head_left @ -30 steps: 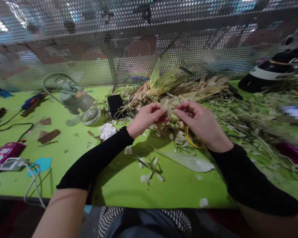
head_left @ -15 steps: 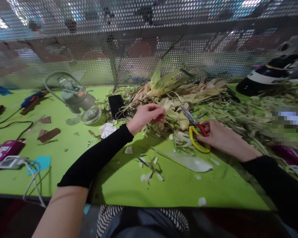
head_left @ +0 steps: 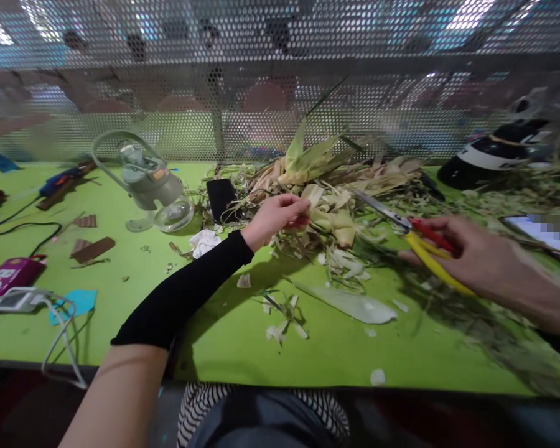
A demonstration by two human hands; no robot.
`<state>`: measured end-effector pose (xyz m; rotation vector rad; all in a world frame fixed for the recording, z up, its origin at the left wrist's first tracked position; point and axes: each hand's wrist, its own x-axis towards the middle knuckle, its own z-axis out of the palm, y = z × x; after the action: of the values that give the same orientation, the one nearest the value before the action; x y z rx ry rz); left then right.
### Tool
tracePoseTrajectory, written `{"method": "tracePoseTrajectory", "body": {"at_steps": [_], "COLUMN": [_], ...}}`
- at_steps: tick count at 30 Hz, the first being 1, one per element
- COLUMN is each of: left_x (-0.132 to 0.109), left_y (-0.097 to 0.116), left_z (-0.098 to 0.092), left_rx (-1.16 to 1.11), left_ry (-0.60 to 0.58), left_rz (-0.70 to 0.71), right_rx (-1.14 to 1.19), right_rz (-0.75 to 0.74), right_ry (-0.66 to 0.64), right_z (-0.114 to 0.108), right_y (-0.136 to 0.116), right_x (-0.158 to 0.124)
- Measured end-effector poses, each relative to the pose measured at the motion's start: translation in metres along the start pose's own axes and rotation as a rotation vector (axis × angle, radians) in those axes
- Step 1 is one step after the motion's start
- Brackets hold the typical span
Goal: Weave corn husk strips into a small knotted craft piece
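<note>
My left hand (head_left: 280,218) is closed in a pinch on a small pale piece of corn husk (head_left: 313,198), in front of the heap at the middle of the table. To the right, my right hand (head_left: 471,255) is wrapped round the red and yellow handles of a pair of scissors (head_left: 420,233), whose blades point up and to the left. Just beyond my left hand lie a green husk bundle (head_left: 308,162) and dry tan husk (head_left: 382,177). A long pale husk strip (head_left: 348,303) lies flat on the green table (head_left: 242,348), among small cut scraps.
A grey-green bottle (head_left: 149,180) and a black phone (head_left: 221,198) stand and lie on the left of the heap. Farther left are a magenta power strip (head_left: 16,280) and white cable. A black bottle (head_left: 488,155) leans at back right. Perforated metal mesh (head_left: 168,106) closes the back.
My right hand has moved to the right with the scissors, away from the husk. My left hand has hardly moved and keeps its pinch.
</note>
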<state>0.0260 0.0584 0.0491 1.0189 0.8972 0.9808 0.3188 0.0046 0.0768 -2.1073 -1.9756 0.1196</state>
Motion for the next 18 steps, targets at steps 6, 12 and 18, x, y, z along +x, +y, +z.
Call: {"method": "tracePoseTrajectory", "body": {"at_steps": [6,12,18], "left_x": [-0.003,-0.009,-0.006], "left_y": [-0.002,0.0,-0.004], "left_z": [0.004,0.01,0.009], "left_rx": [0.024,0.069,0.128], "left_ry": [-0.006,-0.064,-0.1], "left_rz": [0.005,0.01,0.039], "right_rx": [0.022,-0.026,-0.052], "right_rz": [-0.037,-0.078,-0.124], "right_ry": [-0.252,-0.263,-0.286], "right_z": [0.002,-0.002,-0.005], "right_y": [-0.037,-0.054,-0.057], "right_x": [-0.007,-0.006,-0.007]}}
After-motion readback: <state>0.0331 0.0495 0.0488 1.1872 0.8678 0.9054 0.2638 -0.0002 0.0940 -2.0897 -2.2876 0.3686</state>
